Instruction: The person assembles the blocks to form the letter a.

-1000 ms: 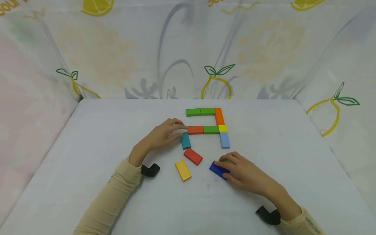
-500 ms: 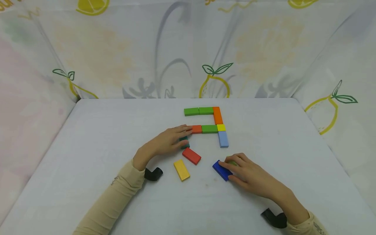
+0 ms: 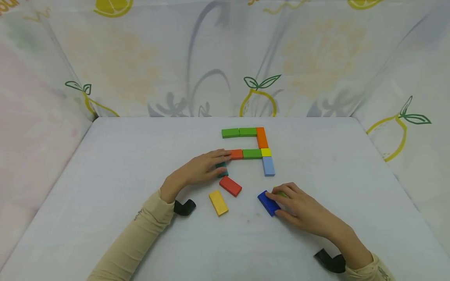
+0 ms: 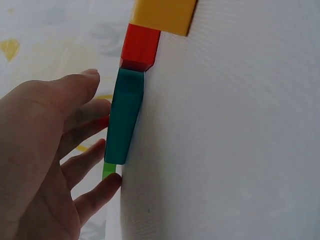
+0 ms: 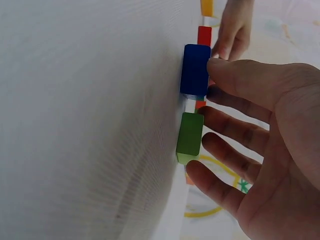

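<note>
My left hand [image 3: 199, 169] reaches over the teal block [image 3: 224, 171], its fingertips touching the orange-red block [image 3: 237, 154] and its thumb near the teal one. In the left wrist view those fingers look fairly straight. Thumb and index finger of my right hand [image 3: 304, 212] pinch the dark blue block [image 3: 268, 203], which lies on the table. Beside it, partly covered by the other fingers, is a green block [image 5: 190, 135]. A red block [image 3: 230, 186] lies just below the teal one, and a yellow-orange block [image 3: 218, 203] lies slanted nearer the front.
Behind the hands, two green blocks [image 3: 239, 133], an orange block [image 3: 261, 137], a small yellow block [image 3: 265, 152], another green block [image 3: 252, 154] and a light blue block [image 3: 268, 166] form a joined outline on the white table [image 3: 140, 140]. Lemon-printed cloth [image 3: 147, 58] rises behind.
My left hand has moved right, its fingers now covering part of the orange-red and teal blocks. My right hand has shifted right, and the dark blue block has moved and turned with it.
</note>
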Action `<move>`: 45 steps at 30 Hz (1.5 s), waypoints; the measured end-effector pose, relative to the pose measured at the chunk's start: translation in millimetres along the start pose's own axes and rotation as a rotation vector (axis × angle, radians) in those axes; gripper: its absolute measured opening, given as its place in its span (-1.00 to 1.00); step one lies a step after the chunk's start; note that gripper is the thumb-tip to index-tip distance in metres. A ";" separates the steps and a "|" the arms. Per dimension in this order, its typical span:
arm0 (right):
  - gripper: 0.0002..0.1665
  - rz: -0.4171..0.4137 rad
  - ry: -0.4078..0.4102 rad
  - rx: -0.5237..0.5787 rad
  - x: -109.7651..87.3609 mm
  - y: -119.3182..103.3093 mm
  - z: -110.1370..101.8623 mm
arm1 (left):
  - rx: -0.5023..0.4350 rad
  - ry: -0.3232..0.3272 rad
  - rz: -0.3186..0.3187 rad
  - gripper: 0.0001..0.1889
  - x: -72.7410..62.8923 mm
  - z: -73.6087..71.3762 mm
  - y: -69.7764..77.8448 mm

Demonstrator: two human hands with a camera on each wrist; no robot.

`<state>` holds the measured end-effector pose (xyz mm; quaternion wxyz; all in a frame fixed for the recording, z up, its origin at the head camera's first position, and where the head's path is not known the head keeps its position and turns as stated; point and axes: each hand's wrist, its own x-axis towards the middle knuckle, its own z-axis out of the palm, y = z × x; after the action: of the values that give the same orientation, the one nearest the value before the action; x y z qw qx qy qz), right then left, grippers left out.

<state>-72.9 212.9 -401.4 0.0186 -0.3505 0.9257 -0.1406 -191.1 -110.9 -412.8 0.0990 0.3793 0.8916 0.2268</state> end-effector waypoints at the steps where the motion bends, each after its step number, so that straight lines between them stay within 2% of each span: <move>1: -0.47 0.003 0.002 0.002 -0.1 0.1 0.2 | 0.000 0.000 -0.002 -0.49 0.1 0.0 0.1; 11: -0.50 0.065 -0.003 -0.017 0.8 -3.1 -0.2 | 0.004 0.019 0.043 -0.51 2.2 0.8 -3.4; 20: -0.49 0.045 0.046 -0.019 0.8 -3.4 1.6 | 0.002 0.126 0.154 -0.70 3.0 -1.6 -5.9; 29: -0.48 0.074 0.003 -0.003 0.6 -4.5 -1.4 | -0.024 0.067 0.112 -0.78 1.1 -3.6 -9.1; 39: -0.50 0.099 0.030 -0.039 0.5 -4.3 -4.1 | -0.044 0.071 0.104 -0.73 0.2 -6.6 -8.8; 45: -0.49 0.116 0.044 -0.057 0.3 -2.4 -3.2 | -0.045 0.080 0.131 -0.75 -0.6 -6.9 1.2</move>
<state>-72.0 211.8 -397.7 -0.0036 -0.2936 0.9483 -0.1207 -192.3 -112.8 -406.2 0.0566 0.4251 0.8628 0.2678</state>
